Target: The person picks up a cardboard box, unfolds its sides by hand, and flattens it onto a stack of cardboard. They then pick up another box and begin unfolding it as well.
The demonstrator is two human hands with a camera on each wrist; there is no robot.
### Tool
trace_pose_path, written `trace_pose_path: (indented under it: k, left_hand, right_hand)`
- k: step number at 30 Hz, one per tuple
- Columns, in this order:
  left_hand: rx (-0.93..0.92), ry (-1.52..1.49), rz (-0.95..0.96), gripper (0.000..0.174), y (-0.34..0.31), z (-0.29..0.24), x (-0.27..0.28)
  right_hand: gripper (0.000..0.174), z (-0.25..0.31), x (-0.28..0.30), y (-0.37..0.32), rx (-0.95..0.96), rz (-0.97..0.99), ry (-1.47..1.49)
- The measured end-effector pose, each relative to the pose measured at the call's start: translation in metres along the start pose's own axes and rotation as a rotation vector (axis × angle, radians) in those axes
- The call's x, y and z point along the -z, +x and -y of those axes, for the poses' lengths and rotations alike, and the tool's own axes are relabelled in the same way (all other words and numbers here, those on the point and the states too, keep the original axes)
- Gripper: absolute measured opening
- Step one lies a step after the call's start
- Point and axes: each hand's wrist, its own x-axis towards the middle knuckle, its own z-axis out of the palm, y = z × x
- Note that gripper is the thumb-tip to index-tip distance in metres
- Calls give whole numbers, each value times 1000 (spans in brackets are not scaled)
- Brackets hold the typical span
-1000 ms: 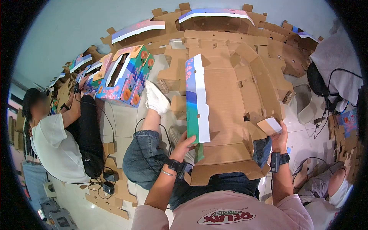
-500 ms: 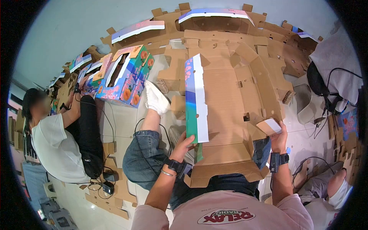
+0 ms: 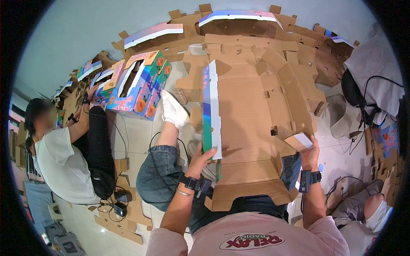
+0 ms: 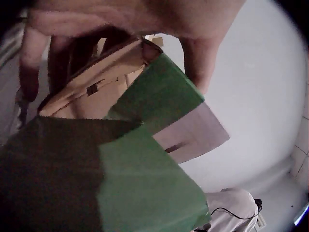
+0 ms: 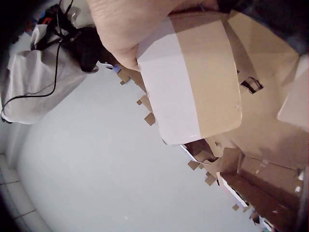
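- Cardboard box point(image 3: 245, 115), partly folded, lies lengthwise before the person, its near end over the lap and its base running far; its brown inside faces up.
- Near flap point(image 3: 250, 192) spreads by the waist, reaching slightly nearer than one second ago.
- Left hand point(image 3: 200, 160) grips the near end of the box's left side, thumb over the upper edge; in the left wrist view the fingers come down on the other side of the board. It has shifted a little left.
- Right hand point(image 3: 311, 154) holds a small white-and-brown flap point(image 3: 300, 141) at the near right corner; the thumb shows along its edge in the right wrist view, the other fingers mostly hidden. It is almost where it was.
- Printed side panel point(image 3: 206, 132), blue and green with a white edge, has swung left with the left hand, and its white strip looks narrower.
- Right wall point(image 3: 294, 91) stands tilted up, much as before.
- White shoe point(image 3: 174, 110) rests left of the box.
- Seated person point(image 3: 68, 162) is farther left.
- Printed cartons point(image 3: 143, 91) stand beyond the shoe, unmoved.
- Part-folded boxes point(image 3: 241, 16) line the far wall, unchanged.
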Motion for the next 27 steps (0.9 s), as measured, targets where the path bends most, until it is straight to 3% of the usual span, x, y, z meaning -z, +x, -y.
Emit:
trace_pose_path:
  k: [2, 3, 5, 8, 15, 18, 20, 21, 23, 24, 26, 27]
  left_hand:
    - [-220, 130, -31, 91, -4, -12, -9]
    - [-221, 130, -31, 91, -3, -13, -9]
    - [-496, 529, -120, 102, -3, -14, -9]
    - [-433, 665, -168, 112, -6, -15, -14]
    - [-488, 726, -130, 120, -8, -12, -16]
    - [-486, 642, -77, 115, -7, -10, -5]
    - [-593, 472, -9, 102, -3, 1, 12]
    - [-593, 472, -8, 102, 3, 9, 33]
    - [-98, 694, 202, 77, 13, 23, 75]
    - [-99, 694, 199, 77, 2, 22, 74]
    - [-330, -526, 280, 63, -27, 22, 68]
    - [-333, -528, 278, 63, -32, 28, 71]
  right_hand:
    - [41, 1, -1, -2, -3, 9, -12]
    - [41, 2, -2, -3, -8, 17, -25]
    - [41, 4, -4, -5, -17, 14, -29]
    - [41, 5, -8, -7, -23, 9, -32]
    - [41, 4, -8, -6, -4, 14, 9]
    - [40, 7, -7, -7, -25, 73, 6]
    - [41, 11, -3, -5, -49, 76, -33]
    - [41, 15, 0, -3, -73, 78, -71]
    - [40, 24, 12, 3, -101, 130, -131]
    - [39, 29, 16, 6, -129, 183, -191]
    - [39, 44, 17, 7, -143, 208, -277]
    - [38, 51, 18, 9, -154, 229, -364]
